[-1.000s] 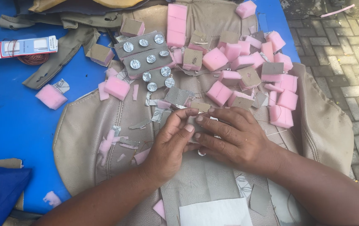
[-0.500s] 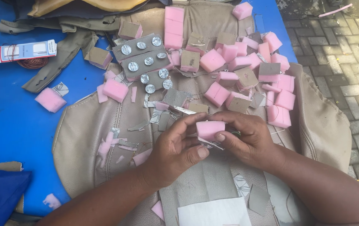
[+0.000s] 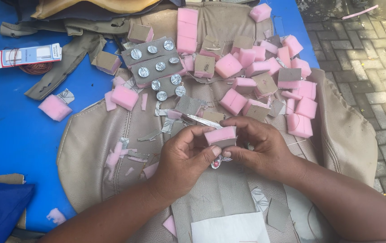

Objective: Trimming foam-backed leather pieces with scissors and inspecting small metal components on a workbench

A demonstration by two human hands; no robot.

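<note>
Gripping a small pink foam block [image 3: 220,136] with a grey underside between both hands, just above the beige seat cover [image 3: 89,144] at mid-frame. Pinching its left end with the left hand [image 3: 185,155], thumb and fingers closed on it; closing the right hand [image 3: 261,145] on its right end, fingers curled over the top. Dangling a small round silver piece [image 3: 216,163] just below the block, between the two thumbs. Lying just beyond the hands, a thin metal blade [image 3: 200,120], partly hidden. Spreading further up and to the right over the seat cover, a heap of pink foam blocks [image 3: 265,72], some with grey tops. Sitting to the upper left of the hands, grey strips carrying silver buttons [image 3: 154,63]. Scattering pink and grey scraps [image 3: 130,155] over the left part of the cover. Resting on the blue tabletop [image 3: 13,135] at far left, a lone foam block [image 3: 55,108], a flat white packet [image 3: 25,55] and a coil of copper wire [image 3: 35,68].
</note>
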